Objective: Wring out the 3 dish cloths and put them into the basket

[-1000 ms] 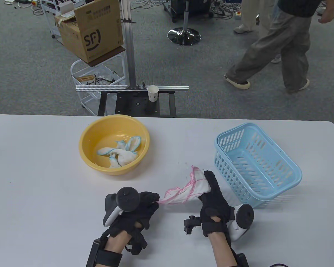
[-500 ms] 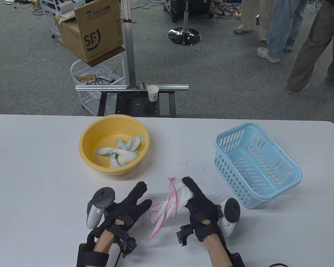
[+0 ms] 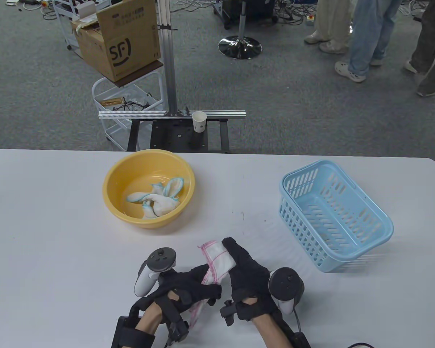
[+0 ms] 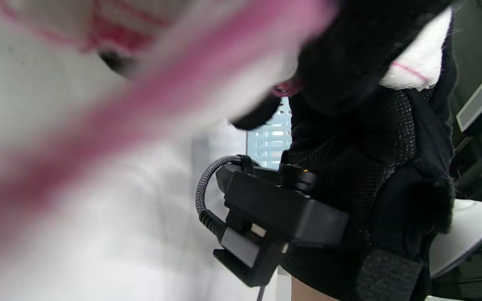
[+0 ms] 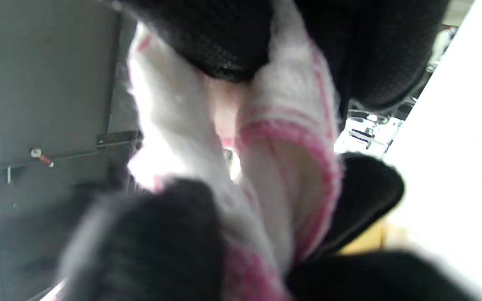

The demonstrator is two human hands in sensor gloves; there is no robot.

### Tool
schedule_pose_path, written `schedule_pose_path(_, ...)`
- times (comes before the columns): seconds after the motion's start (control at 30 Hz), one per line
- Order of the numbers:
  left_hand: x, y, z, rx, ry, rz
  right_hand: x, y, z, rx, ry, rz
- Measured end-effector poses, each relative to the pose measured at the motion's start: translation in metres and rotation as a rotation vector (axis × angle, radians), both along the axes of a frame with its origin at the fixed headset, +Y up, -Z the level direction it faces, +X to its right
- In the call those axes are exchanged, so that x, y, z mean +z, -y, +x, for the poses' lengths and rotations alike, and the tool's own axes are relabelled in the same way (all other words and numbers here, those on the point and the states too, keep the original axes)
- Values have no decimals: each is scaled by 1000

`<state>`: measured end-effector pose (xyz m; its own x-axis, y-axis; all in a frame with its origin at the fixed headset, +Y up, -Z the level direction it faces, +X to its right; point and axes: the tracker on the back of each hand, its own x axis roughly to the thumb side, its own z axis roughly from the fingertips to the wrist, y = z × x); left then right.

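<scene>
Table view: pink-edged cloth (image 3: 214,261) bunched between both hands, near side of the yellow basin (image 3: 112,181). Left hand (image 3: 188,286) fingers curled round its lower end; right hand (image 3: 247,275) fingers clenched on its upper end. Two blue-edged cloths (image 3: 158,200) inside basin. Blue basket (image 3: 378,221) well right of basin, on worktop (image 3: 50,235).

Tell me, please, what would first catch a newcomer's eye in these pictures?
Probably the two gloved hands at the near table edge, left hand and right hand, both gripping a pink-edged cloth. Next, the yellow bowl holding more cloth at centre-left, and the empty blue basket on the right.
</scene>
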<state>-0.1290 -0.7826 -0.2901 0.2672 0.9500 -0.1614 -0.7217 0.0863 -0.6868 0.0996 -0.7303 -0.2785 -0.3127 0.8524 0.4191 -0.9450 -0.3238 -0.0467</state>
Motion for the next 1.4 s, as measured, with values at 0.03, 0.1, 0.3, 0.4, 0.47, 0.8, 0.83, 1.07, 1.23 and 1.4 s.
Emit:
schedule_pose_path(0.03, 0, -2, -1, -16, -15, 15, 1, -1, -1, 46, 8, 19)
schedule_pose_path(0.1, 0, -6, -4, -76, -37, 56, 1, -2, -3, 139, 2, 43)
schedule_pose_path(0.3, 3, -21, -6, -321, -65, 216, 8, -10, -20, 532, -73, 195)
schedule_pose_path(0.4, 6, -31, -6, -495, -89, 353, 6, -8, -23, 549, -120, 140)
schedule_pose_path(0.47, 8, -36, -6, -572, -123, 437, 3, -4, -19, 508, -117, 80)
schedule_pose_path(0.8, 14, -48, 3, -640, -74, 645, -6, 6, -5, 257, -170, -131)
schedule_pose_path(0.83, 13, -46, 2, -630, -70, 626, -7, 6, -3, 241, -165, -143)
schedule_pose_path(1.07, 4, -31, -10, -366, -87, 397, -12, 16, 6, 42, -174, -239)
schedule_pose_path(1.23, -3, -16, -28, -180, -146, 228, -10, 15, 3, 23, -202, -214)
schedule_pose_path(1.4, -8, -3, -46, 50, -247, 52, -9, 13, 5, 62, -149, -134)
